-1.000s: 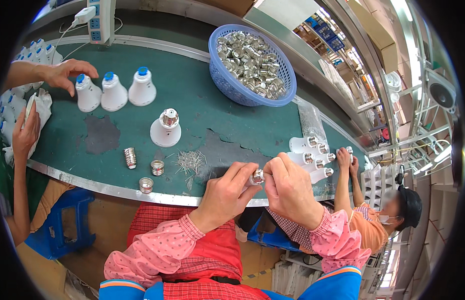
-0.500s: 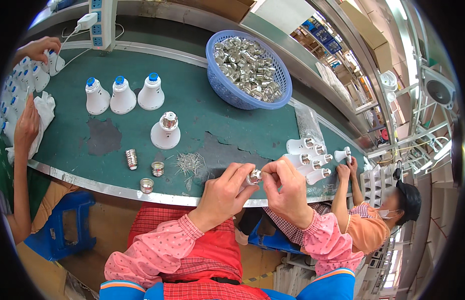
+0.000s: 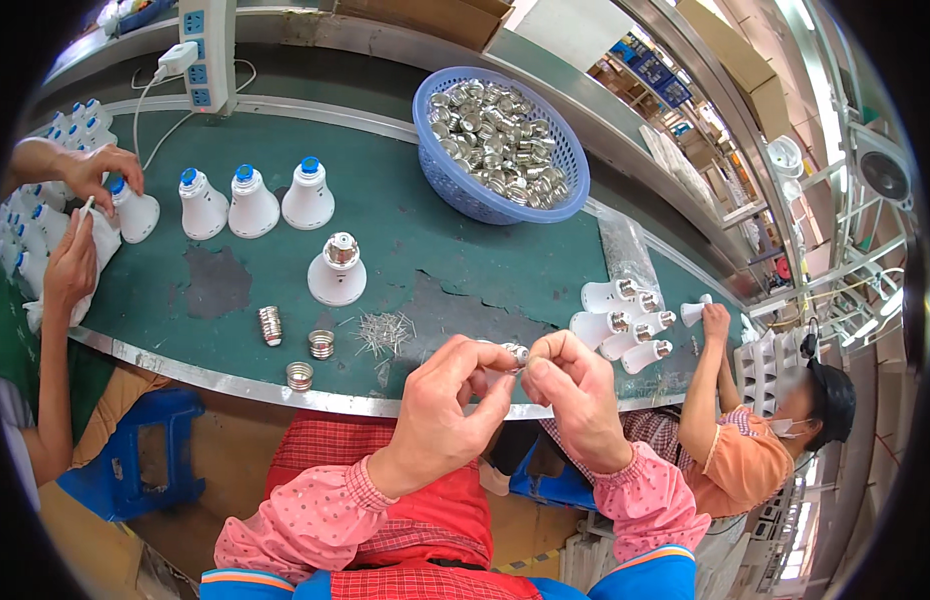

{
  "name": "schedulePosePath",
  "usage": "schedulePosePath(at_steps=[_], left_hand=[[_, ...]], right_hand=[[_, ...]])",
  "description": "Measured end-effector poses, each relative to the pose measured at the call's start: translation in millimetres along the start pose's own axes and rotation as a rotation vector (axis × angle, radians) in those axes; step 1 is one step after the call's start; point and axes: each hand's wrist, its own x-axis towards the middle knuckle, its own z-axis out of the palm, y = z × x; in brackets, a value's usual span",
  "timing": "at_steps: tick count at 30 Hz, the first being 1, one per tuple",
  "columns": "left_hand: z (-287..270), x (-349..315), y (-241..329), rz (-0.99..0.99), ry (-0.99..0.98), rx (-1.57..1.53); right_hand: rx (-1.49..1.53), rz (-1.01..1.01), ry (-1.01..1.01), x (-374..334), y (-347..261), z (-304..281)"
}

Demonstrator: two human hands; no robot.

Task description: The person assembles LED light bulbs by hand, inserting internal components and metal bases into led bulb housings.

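My left hand (image 3: 447, 392) is closed around a light bulb (image 3: 518, 352), whose metal screw cap shows past the fingertips; the body is mostly hidden. Thumb and forefinger of my right hand (image 3: 577, 395) pinch together right at the cap's end. Whatever sits between them is too small to make out. Just beyond my left hand lies a pile of thin metal pins (image 3: 387, 334). To its left are loose screw caps, one on its side (image 3: 270, 326) and two others (image 3: 322, 345) (image 3: 300, 376). Behind them stands a white bulb with a metal cap (image 3: 337, 278).
Three white bulb bodies with blue tops (image 3: 253, 205) stand farther back. A blue basket (image 3: 440, 185) holds many screw caps. Capped bulbs (image 3: 625, 325) lie at right, near a co-worker's hand (image 3: 717, 320). At left, another person's hands (image 3: 75, 265) handle a blue-topped bulb (image 3: 137, 215).
My hands have drawn closer together, with less of the cap showing. The person at left has brought a blue-topped bulb onto the mat. The view has shifted slightly.
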Motion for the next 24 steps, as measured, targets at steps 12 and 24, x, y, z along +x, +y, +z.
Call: schedulePosePath(at_steps=[12,24], left_hand=[[-13.3,-11.6,16.8,-0.447,-0.062,-0.617],[-14.9,-9.0,27.5,-0.579,-0.107,-0.699]], right_hand=[[-0.579,-0.509,0.052,-9.7,9.4,22.7],[-0.268,-0.419,0.079,-13.3,19.4,17.4]])
